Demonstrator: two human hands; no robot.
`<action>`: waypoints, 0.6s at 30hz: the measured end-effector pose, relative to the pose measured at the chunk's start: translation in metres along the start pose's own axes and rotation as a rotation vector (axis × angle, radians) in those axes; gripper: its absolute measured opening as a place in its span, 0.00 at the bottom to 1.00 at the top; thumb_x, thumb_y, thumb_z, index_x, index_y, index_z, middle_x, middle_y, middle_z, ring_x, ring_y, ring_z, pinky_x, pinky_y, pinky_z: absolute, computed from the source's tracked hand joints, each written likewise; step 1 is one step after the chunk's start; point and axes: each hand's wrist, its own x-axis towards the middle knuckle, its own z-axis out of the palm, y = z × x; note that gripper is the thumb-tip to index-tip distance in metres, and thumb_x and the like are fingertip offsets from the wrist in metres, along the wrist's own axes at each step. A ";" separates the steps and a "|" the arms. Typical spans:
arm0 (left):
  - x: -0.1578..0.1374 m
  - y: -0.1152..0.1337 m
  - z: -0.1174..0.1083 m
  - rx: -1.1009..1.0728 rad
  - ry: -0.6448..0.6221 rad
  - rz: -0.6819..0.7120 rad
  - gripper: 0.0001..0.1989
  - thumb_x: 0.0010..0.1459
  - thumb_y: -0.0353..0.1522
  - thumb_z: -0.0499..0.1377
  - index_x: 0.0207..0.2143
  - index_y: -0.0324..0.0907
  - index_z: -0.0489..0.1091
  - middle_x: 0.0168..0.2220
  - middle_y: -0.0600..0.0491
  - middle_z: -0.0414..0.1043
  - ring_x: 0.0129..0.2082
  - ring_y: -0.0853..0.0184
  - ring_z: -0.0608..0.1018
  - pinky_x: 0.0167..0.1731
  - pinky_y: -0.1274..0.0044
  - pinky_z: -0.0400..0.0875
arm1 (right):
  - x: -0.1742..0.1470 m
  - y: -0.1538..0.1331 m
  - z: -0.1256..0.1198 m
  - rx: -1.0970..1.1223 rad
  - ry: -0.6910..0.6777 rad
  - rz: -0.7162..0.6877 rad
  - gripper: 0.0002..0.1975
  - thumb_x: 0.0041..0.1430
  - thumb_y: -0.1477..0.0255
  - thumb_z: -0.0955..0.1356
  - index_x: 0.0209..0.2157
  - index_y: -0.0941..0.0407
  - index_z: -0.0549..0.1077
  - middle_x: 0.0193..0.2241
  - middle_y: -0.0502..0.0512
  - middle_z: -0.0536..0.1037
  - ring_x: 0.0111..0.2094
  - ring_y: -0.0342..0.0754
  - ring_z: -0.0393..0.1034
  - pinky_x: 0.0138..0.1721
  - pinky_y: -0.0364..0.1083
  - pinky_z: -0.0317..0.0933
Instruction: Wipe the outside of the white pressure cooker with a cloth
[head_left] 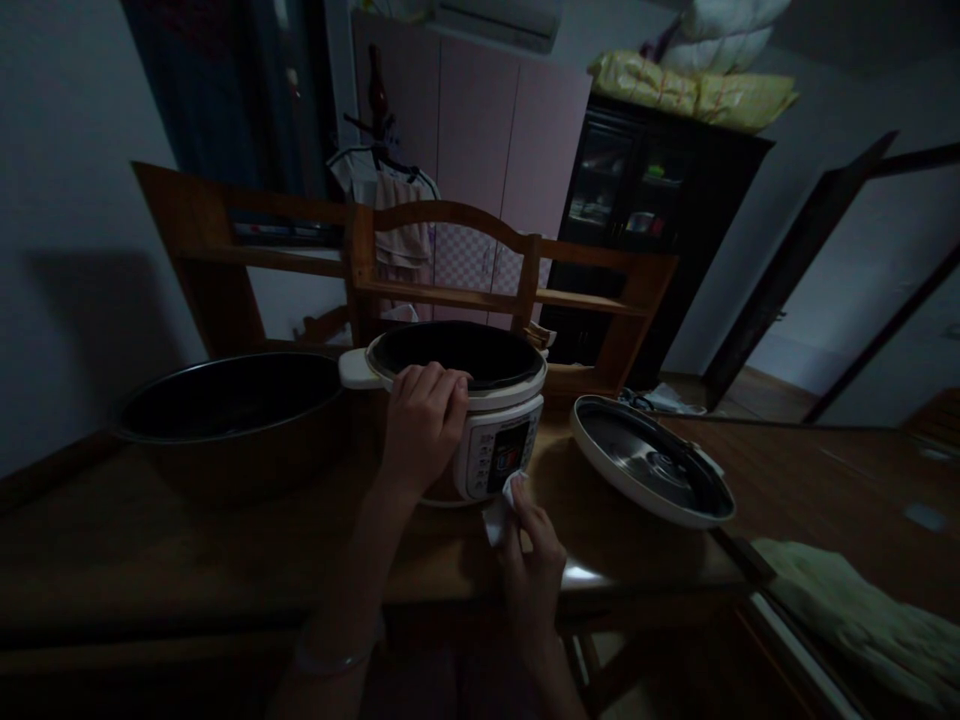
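A white electric pressure cooker (480, 455) stands lidless on the wooden desk, its dark inside showing from above. My left hand (425, 420) grips the near rim of the cooker, fingers curled over the edge. Lower down, my right hand (534, 550) pinches a white tissue or cloth (495, 520) close against the lower part of the control panel (508, 455). On the right lies the cooker's round lid (652, 455), its underside facing up. A large dark inner pot (232, 400) sits at the left.
The wooden desk (247, 560) has a shelf rack (450, 295) along its back. Pale green fabric (855, 610) lies at the lower right. Behind are pink cabinets (476, 120), a black glass-fronted cabinet (675, 200) and hanging clothes (397, 220).
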 end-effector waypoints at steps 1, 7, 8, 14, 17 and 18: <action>0.000 0.000 0.000 0.000 0.001 0.000 0.15 0.70 0.34 0.44 0.41 0.44 0.71 0.38 0.50 0.70 0.42 0.59 0.70 0.51 0.64 0.61 | 0.000 0.000 0.000 -0.003 -0.003 -0.006 0.23 0.68 0.75 0.61 0.63 0.48 0.66 0.59 0.59 0.73 0.57 0.53 0.70 0.54 0.51 0.66; 0.000 0.000 0.001 -0.002 0.007 0.001 0.16 0.70 0.34 0.44 0.41 0.44 0.71 0.37 0.50 0.70 0.42 0.59 0.70 0.51 0.64 0.61 | -0.003 0.000 0.000 -0.041 -0.031 -0.064 0.26 0.67 0.78 0.61 0.64 0.48 0.63 0.59 0.57 0.73 0.58 0.52 0.69 0.55 0.51 0.66; 0.000 -0.001 0.001 -0.003 0.008 0.000 0.16 0.70 0.34 0.44 0.42 0.45 0.71 0.37 0.50 0.71 0.42 0.59 0.70 0.51 0.64 0.61 | -0.003 -0.001 0.000 -0.051 -0.040 -0.076 0.27 0.66 0.78 0.61 0.65 0.48 0.63 0.60 0.56 0.72 0.58 0.52 0.69 0.55 0.51 0.66; 0.000 0.001 0.001 -0.008 0.015 -0.007 0.16 0.70 0.34 0.44 0.41 0.45 0.71 0.37 0.50 0.71 0.42 0.59 0.70 0.51 0.64 0.61 | -0.003 -0.001 0.000 -0.134 -0.061 -0.138 0.31 0.63 0.82 0.61 0.65 0.48 0.62 0.58 0.56 0.75 0.55 0.53 0.72 0.51 0.50 0.70; 0.000 0.001 0.002 -0.001 0.018 -0.008 0.17 0.70 0.35 0.43 0.41 0.45 0.71 0.37 0.50 0.71 0.42 0.59 0.70 0.51 0.64 0.61 | -0.003 0.002 0.001 -0.162 -0.067 -0.167 0.32 0.61 0.83 0.62 0.65 0.47 0.63 0.58 0.55 0.74 0.54 0.53 0.73 0.52 0.51 0.70; 0.000 0.000 0.002 0.002 0.017 -0.006 0.17 0.70 0.35 0.43 0.42 0.45 0.71 0.37 0.50 0.71 0.42 0.59 0.70 0.51 0.64 0.61 | -0.004 0.003 0.002 -0.171 -0.074 -0.180 0.33 0.61 0.84 0.62 0.65 0.47 0.63 0.59 0.56 0.73 0.55 0.53 0.72 0.52 0.51 0.70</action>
